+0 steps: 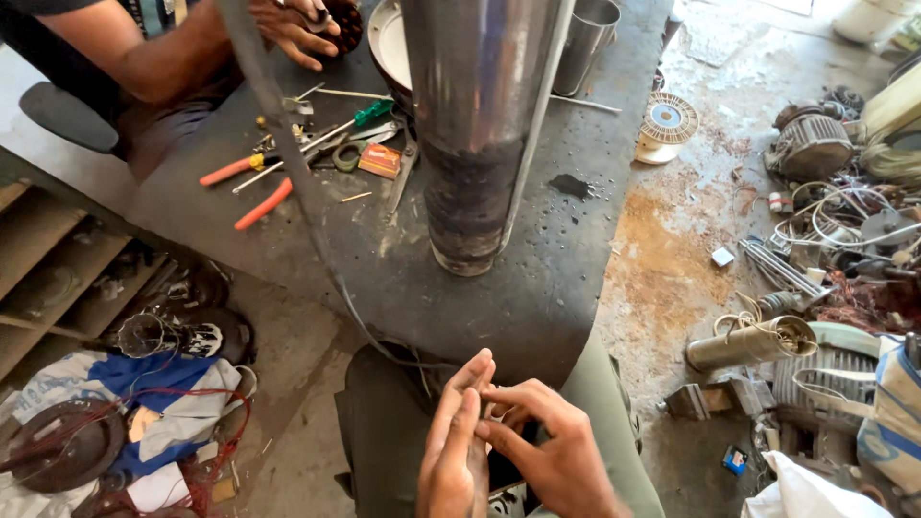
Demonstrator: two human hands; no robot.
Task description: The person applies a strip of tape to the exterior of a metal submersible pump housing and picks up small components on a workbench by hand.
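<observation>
- Since only the head view is given, all of this comes from it: left hand (459, 446) and right hand (547, 451) meet low in the frame over the lap, fingertips touching, pinching something thin between them, likely a fine wire (494, 412), too small to tell for sure.
- Left hand is flat and narrow with fingers straight up; right hand's fingers curl onto the left fingertips. Grip looks like a light pinch, not a full grasp.
- Risk, as a judgement: so thin a strand could slip from the pinch or snap if pulled hard, and loose dark cable (317, 221) running down off the workbench (537, 288) to the lap could snag.
- Tall metal cylinder (475, 134) stands upright near the bench edge, just beyond the hands; a tug on the cable might tip it.
- Orange-handled pliers (251, 192) and green-handled screwdriver (360, 117) lie well apart from the hands, up left.
- Another person's hand (293, 29) works at the bench's far side.
- Wire spool (667, 125) sits on the floor, right.
</observation>
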